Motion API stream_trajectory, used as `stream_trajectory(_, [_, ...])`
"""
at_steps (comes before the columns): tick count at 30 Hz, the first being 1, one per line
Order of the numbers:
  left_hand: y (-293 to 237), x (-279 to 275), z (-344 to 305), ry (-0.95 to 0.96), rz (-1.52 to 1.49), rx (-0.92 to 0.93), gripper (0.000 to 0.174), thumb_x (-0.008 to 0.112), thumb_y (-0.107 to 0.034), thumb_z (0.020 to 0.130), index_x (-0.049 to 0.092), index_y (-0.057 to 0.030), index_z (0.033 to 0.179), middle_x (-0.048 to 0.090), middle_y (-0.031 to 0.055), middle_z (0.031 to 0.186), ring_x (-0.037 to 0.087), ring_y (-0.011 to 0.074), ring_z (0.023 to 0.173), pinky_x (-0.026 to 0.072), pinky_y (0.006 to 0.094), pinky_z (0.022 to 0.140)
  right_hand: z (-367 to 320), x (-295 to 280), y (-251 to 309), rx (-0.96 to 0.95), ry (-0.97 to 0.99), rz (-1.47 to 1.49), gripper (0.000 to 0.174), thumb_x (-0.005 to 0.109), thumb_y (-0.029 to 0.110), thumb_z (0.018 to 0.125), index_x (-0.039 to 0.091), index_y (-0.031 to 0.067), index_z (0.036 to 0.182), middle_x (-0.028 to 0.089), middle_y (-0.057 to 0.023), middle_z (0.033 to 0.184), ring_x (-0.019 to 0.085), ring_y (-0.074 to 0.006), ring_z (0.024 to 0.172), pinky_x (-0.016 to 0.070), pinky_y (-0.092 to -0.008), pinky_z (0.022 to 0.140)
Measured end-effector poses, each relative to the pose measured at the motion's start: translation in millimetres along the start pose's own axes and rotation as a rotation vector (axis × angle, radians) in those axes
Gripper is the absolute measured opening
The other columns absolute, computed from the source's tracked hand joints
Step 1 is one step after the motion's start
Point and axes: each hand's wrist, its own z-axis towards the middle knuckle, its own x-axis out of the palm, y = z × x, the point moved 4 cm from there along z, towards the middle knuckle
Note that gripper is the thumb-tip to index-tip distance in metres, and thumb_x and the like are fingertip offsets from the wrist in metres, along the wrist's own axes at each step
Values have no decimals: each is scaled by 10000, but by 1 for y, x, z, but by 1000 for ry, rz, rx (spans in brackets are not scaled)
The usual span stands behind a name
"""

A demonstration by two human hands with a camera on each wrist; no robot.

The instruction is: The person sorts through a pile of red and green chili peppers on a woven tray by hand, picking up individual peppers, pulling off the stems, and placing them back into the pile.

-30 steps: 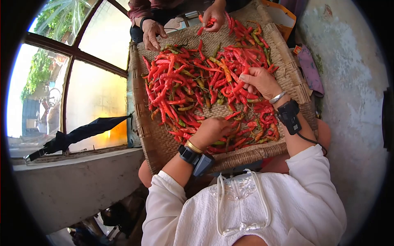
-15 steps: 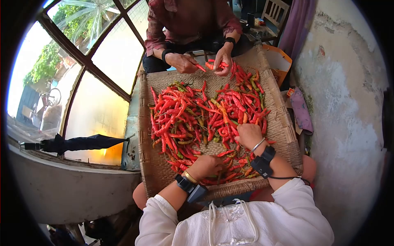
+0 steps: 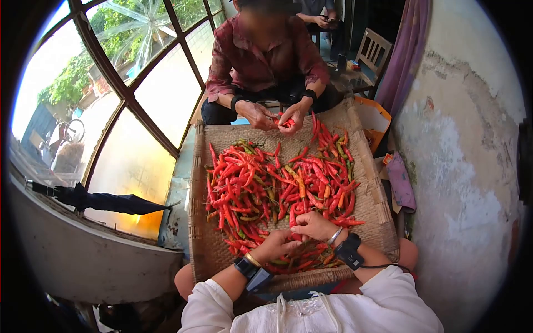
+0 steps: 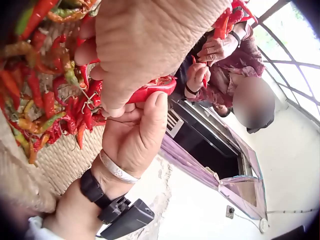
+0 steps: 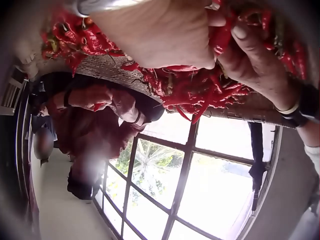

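Observation:
Between my two hands is a red chili pepper [image 4: 150, 91], seen close up in the left wrist view. My right hand [image 3: 315, 226] pinches it, the thumb laid along its side. At its other side my left hand [image 3: 276, 247] has curled fingers and thumb on the pepper, partly hidden by the back of the hand in the left wrist view. Both hands are over the near part of a woven tray [image 3: 230, 133]. Heaped chili peppers [image 3: 239, 177], mostly red with some green and orange ones, lie on it beyond the hands.
Across the tray sits another person [image 3: 266, 61], holding red peppers in both hands. A closed umbrella [image 3: 116, 200] lies on the sill by the window at left. A rough wall [image 3: 455, 166] stands close at right, with a purple cloth [image 3: 400, 180] and an orange-edged box [image 3: 375, 119] beside the tray.
My right hand has come from the right-hand heap toward my left hand, and the two now meet at a pepper. The other person's hands have come together. The head view has tilted up.

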Motion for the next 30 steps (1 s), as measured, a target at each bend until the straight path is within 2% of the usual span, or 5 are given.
stream_trajectory(6, [15,8,-1,59,155,18,198,611,-203,796,613,-52,926,627,123,756,609,278,685,471,371,616,7,-33,-7,95,-162,19,197,590,196,849,582,26,750,559,-1,603,552,-70,504,437,-215,455])
stream_trajectory(10, [13,6,-5,85,573,36,215,592,-244,772,625,-90,919,625,139,778,600,329,723,478,414,624,7,-62,-1,-180,-406,732,283,582,201,861,564,-20,1036,619,-56,801,594,-82,624,474,-211,511])
stream_trajectory(13, [11,6,-6,75,716,6,200,592,-257,766,618,-97,883,609,121,739,607,303,701,482,412,600,7,-64,-12,28,-439,212,479,590,189,855,428,-23,1253,611,-67,880,613,-103,729,484,-219,559])
stream_trajectory(16, [4,2,-6,74,823,24,220,595,-252,773,604,-118,947,595,100,741,604,280,682,475,401,571,-1,-40,-11,-235,-421,-948,366,652,212,775,554,9,1063,595,-121,805,619,-260,725,493,-375,607])
stream_trajectory(30, [14,-10,-8,-167,878,0,194,590,-171,739,546,-53,886,554,111,795,602,294,669,484,395,531,6,-27,-23,-9,-269,-1213,343,711,324,680,553,57,824,605,-98,745,614,-288,732,481,-408,622])
